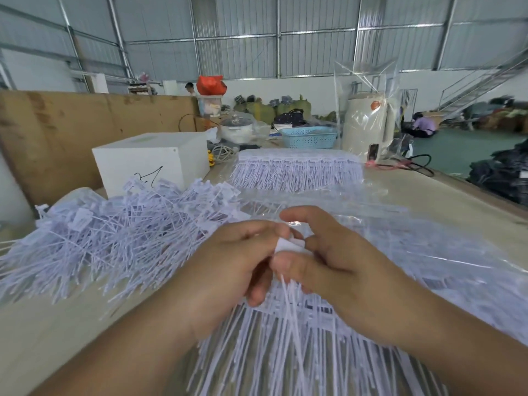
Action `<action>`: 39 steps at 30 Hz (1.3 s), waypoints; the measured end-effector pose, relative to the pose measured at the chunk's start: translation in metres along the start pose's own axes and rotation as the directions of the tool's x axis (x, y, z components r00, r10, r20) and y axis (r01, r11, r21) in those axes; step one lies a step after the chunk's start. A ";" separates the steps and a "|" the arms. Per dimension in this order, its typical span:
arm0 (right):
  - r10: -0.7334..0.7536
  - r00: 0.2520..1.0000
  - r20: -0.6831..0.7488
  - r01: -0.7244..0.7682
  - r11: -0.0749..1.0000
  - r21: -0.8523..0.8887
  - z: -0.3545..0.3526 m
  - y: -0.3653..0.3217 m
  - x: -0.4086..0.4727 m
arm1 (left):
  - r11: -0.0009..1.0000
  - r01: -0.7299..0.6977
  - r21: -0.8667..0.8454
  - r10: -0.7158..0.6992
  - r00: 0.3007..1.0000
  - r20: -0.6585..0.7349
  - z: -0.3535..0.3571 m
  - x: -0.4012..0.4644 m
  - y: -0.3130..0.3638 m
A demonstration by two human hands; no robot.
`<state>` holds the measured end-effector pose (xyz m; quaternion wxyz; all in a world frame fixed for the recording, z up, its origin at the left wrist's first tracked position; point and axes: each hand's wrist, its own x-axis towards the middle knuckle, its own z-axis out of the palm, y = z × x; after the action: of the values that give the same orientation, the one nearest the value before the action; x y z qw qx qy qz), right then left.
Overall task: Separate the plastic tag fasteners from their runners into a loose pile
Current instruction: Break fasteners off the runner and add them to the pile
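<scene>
Small white tag fastener (288, 244) pinched between both hands at the near centre, thin white tails trailing down toward the camera. Left hand (228, 270) curled round it from the left, thumb and forefinger closing on the flat head. Right hand (337, 264) gripping the same piece from the right, forefinger arched over the top, thumb pressed underneath. Directly below the hands, a sheet of fasteners still on their runners (300, 338), tails fanned out toward the near edge. To the left, spread across the bench (57, 338), a loose pile of separated fasteners (114, 232), heads and tails lying every way. To the right of the hands, clear plastic wrapping (414, 238) over more stock, blurred. Farther back at the centre, a neat stack of runner sheets (297, 170), tails hanging toward the near side. Left of that stack, a white foam box (148, 161) with a black scrawl on its near face. Beyond, at the far end of the bench, a blue perforated basket (310, 137), a lidded pot (237, 128), and a cream appliance (368, 124) wrapped in clear film. Brown board (57, 132) standing along the far left. Corrugated metal walls (314, 47) behind, a person seated on the green floor at the far right.
</scene>
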<state>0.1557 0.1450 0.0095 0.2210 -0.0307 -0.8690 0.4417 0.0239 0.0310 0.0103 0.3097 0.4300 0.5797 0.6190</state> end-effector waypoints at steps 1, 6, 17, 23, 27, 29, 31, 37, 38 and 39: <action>0.034 0.999 -0.001 -0.034 0.999 -0.006 -0.001 0.001 0.000 | 1.000 0.013 -0.010 -0.013 1.000 -0.003 0.000 0.000 0.000; 0.026 0.996 -0.086 -0.041 0.982 -0.184 0.001 -0.001 0.000 | 1.000 0.003 -0.017 -0.002 0.998 0.061 -0.001 0.000 -0.001; 0.121 0.992 0.021 -0.116 0.979 -0.165 -0.015 0.001 0.000 | 0.997 0.006 0.073 -0.007 1.000 0.006 -0.018 0.005 -0.002; 0.064 0.998 0.025 -0.060 0.989 -0.136 -0.012 0.005 0.002 | 0.987 -0.056 0.148 0.053 0.998 0.023 -0.013 0.002 -0.002; -0.048 0.985 -0.163 0.025 0.990 -0.136 -0.004 0.001 0.006 | 0.991 -0.093 -0.097 0.084 0.993 -0.085 0.000 0.003 0.003; -0.108 0.951 -0.290 0.068 0.987 -0.142 0.003 -0.002 0.009 | 0.951 -0.084 -0.297 0.039 0.987 -0.154 0.010 0.004 0.006; -0.144 0.905 -0.400 0.108 0.988 -0.111 0.009 -0.003 0.011 | 0.893 -0.062 -0.447 -0.019 0.984 -0.175 0.017 0.004 0.007; -0.197 0.853 -0.483 0.199 0.979 -0.049 0.018 -0.011 0.009 | 0.796 -0.054 -0.603 -0.037 0.990 -0.137 0.027 0.002 0.005; -0.205 0.833 -0.513 0.201 0.978 -0.065 0.016 -0.012 0.008 | 0.772 -0.075 -0.631 -0.055 0.981 -0.183 0.022 0.003 0.005; -0.219 0.801 -0.558 0.191 0.976 -0.109 0.011 -0.013 0.008 | 0.763 -0.117 -0.635 -0.076 0.960 -0.269 0.013 0.006 0.004</action>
<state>0.1452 0.1307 0.0166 0.5145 -0.0715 -0.7723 0.3656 0.0334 0.0415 0.0149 0.3470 0.2123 0.3641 0.8378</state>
